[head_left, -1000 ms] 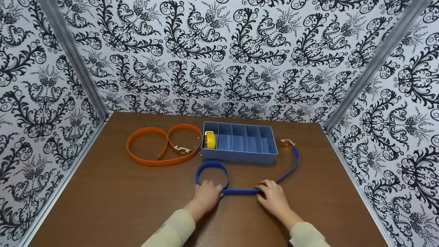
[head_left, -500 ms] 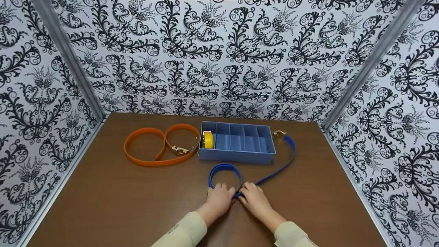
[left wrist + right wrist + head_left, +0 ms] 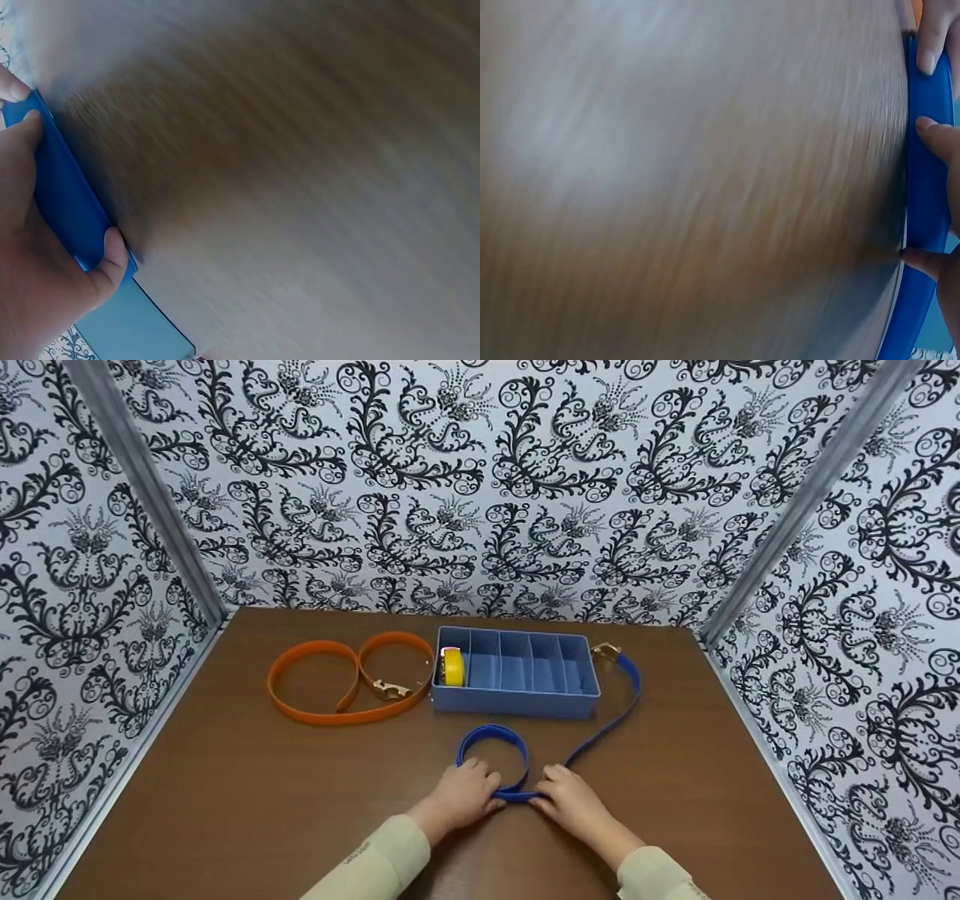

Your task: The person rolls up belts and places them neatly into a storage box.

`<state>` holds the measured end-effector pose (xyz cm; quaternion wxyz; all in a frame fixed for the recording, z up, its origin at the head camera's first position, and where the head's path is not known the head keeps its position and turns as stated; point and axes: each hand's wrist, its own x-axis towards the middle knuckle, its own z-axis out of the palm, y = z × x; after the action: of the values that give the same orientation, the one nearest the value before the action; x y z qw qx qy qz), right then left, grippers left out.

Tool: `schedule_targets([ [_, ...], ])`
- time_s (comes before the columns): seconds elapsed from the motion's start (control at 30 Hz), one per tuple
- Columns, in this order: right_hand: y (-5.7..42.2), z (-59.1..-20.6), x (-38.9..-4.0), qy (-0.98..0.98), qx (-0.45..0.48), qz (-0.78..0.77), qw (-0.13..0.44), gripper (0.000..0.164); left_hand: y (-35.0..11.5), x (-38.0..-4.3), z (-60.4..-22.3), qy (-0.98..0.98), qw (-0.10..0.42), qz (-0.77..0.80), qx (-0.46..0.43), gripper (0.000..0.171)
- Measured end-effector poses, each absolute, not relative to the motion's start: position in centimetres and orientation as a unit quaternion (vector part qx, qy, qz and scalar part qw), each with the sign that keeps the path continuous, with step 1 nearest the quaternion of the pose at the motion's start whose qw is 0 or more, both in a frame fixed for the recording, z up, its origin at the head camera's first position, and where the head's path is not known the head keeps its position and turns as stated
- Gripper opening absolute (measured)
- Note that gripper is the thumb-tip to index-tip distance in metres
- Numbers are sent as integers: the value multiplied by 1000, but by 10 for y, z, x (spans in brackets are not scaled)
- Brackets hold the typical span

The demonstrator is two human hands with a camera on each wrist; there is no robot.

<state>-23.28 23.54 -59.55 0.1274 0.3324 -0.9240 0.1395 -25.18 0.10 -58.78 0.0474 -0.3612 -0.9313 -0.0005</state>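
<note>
A blue belt (image 3: 491, 730) stands on its edge on the brown table, its left part wound into a round coil. My left hand (image 3: 463, 793) holds the front of the coil. Just to the right, my right hand (image 3: 574, 804) grips the strap, with a short stretch of belt showing between the hands. From there the belt curves back to its gold buckle (image 3: 606, 650), beside the tray's right end. Close up in the left wrist view, the fingers lie along the blue belt (image 3: 71, 202); in the right wrist view, thumb and fingers touch the belt (image 3: 928, 180).
Behind the hands stands a blue-grey tray (image 3: 517, 703) with several compartments; a rolled yellow belt (image 3: 454, 667) sits in its leftmost one. An orange belt (image 3: 322, 720) with a gold buckle lies in two loops left of the tray. Patterned walls (image 3: 465, 472) enclose the table.
The right hand moved left along the strap to the coil, then slightly right again. The coil shifted right, and the buckle end was drawn left towards the tray.
</note>
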Motion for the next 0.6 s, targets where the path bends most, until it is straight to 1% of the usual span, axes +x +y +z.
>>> schedule_targets([
  [0.13, 252, -596, -233, -920, 341, 144, 131, 11, -5, -253, -584, -929, 42, -5, -368, 35],
  [0.23, 266, -597, -236, -911, 353, 154, 146, 9, -14, -256, -584, -930, 43, -9, -365, 35],
  [0.43, 302, -603, -240, -901, 353, 171, 185, 11, -43, -263, -586, -934, 60, -25, -350, 37],
  [0.53, 320, -604, -243, -903, 342, 182, 187, 11, -60, -265, -587, -936, 60, -29, -345, 38],
  [0.6, 331, -604, -244, -904, 334, 189, 187, 10, -70, -267, -585, -938, 51, -31, -341, 37],
])
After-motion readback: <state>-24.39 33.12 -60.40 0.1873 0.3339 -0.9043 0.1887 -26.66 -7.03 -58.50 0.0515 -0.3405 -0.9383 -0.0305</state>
